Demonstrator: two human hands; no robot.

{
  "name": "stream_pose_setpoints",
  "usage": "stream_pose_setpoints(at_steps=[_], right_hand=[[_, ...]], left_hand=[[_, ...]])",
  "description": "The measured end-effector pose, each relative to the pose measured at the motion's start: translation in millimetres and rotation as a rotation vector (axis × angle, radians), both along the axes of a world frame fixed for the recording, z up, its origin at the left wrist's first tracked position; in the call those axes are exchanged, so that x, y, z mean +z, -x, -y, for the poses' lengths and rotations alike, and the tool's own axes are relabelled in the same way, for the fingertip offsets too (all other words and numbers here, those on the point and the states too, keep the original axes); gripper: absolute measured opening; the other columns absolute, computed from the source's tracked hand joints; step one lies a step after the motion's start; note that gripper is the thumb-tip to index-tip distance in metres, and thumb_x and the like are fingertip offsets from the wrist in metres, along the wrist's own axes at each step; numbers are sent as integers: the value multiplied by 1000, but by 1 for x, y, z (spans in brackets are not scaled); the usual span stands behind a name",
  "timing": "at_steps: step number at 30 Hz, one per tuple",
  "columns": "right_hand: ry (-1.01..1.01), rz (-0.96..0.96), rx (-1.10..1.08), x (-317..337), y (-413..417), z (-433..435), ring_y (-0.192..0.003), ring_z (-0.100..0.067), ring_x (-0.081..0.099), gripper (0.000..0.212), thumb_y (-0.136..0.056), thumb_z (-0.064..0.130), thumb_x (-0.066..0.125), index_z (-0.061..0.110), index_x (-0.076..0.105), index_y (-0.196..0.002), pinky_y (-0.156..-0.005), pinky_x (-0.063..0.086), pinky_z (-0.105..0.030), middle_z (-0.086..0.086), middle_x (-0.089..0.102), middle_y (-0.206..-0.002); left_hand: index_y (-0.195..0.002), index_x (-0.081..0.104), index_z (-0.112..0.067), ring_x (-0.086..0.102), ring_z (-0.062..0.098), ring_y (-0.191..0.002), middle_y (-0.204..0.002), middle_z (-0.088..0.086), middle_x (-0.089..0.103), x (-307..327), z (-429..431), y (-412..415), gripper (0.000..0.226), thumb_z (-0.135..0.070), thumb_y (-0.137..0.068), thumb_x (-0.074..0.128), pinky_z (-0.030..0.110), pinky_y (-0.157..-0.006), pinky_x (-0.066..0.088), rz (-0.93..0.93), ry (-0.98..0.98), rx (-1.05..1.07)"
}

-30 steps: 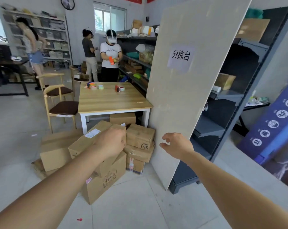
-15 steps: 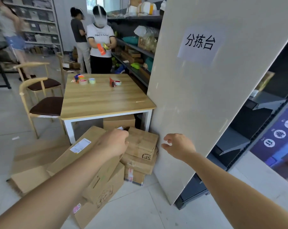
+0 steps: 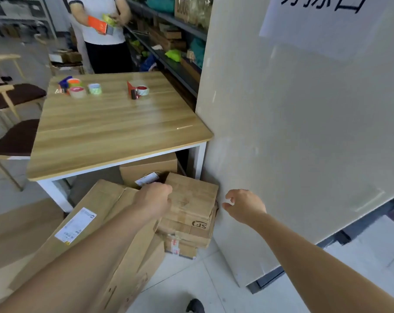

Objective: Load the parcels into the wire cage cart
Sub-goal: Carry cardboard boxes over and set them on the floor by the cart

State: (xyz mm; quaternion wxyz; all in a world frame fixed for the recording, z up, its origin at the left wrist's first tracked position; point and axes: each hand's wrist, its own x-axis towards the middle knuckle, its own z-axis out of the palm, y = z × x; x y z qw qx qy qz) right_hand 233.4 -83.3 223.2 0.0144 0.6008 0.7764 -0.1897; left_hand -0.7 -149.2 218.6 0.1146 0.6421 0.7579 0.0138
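The parcels lie on the floor at the table [image 3: 114,123] corner. A stack of small boxes, topped by the SF box [image 3: 191,195], stands against the white panel [image 3: 304,132], and a long box [image 3: 96,222] leans at its left. The left hand [image 3: 154,199], fingers curled, lies at the SF box's left edge; whether it grips cannot be told. The right hand [image 3: 245,205], fingers loosely curled and holding nothing, hovers just right of that box. Tape rolls [image 3: 94,88] sit on the table.

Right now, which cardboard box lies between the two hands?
The small box on top, beside the white panel, SF printed on its front. The others lie under it, behind it, or left of the left hand.
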Motion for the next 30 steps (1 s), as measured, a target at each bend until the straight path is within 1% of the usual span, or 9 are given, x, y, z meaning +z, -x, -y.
stream_pose_setpoints(at_steps=[4,8,14,19,23,25,26,28,30], right_hand=[[89,-13,-31,-42,8,-65,-105,-23,62,27,-91,31,53,26,65,-115,-83,51,-30,0,66,-114],[177,5,-79,-94,12,-117,-106,-25,62,27,-90,31,52,25,66,-112,-84,53,-31,-2,66,-116],[325,-37,-179,-193,25,-168,-110,-23,59,26,-91,35,53,30,65,-113,-86,50,-31,0,64,-119],[445,-42,-242,-286,39,-199,-118,-26,54,40,-92,44,51,18,56,-122,-90,44,-32,-5,59,-128],[538,-165,-392,-334,49,-212,-121,-27,53,49,-93,36,50,15,48,-136,-95,44,-32,-8,57,-132],[566,-235,-471,-348,52,-215,-114,-28,56,45,-90,27,50,16,51,-134,-91,46,-33,-8,61,-125],[568,-268,-510,-352,53,-216,-111,-28,57,44,-87,23,50,17,55,-131,-90,48,-34,-8,63,-121],[554,-317,-572,-356,52,-220,-106,-27,59,41,-83,20,54,19,60,-124,-89,49,-35,-7,65,-113],[533,-335,-606,-351,50,-224,-102,-27,59,37,-82,17,56,17,63,-118,-86,49,-34,-6,66,-108]], left_hand=[[-89,54,-16,58,24,-89,-80,-2,48,-51,-70,17,14,-23,-94,44,31,-66,40,1,55,6],[-111,63,-20,58,23,-107,-110,1,63,-114,-127,30,27,-26,-93,44,34,-82,49,2,160,20],[-132,50,-25,51,26,-119,-125,3,56,-205,-186,47,40,-31,-93,47,37,-92,43,-61,258,61],[-138,42,-15,45,28,-124,-132,8,47,-286,-231,68,53,-42,-92,46,44,-105,37,-127,328,128],[-149,23,-12,42,30,-129,-143,11,40,-328,-254,87,71,-48,-92,45,46,-105,35,-78,398,232],[-151,9,-5,46,32,-129,-144,13,43,-343,-261,95,82,-49,-92,45,46,-103,38,31,441,327],[-151,9,-1,49,32,-126,-140,14,48,-347,-263,97,83,-48,-93,46,45,-101,42,103,458,367],[-140,32,-1,56,32,-114,-121,12,59,-350,-268,100,64,-40,-93,50,41,-90,48,199,413,410],[-121,48,-7,57,30,-106,-109,9,58,-341,-272,101,39,-32,-92,55,36,-81,46,241,342,432]])
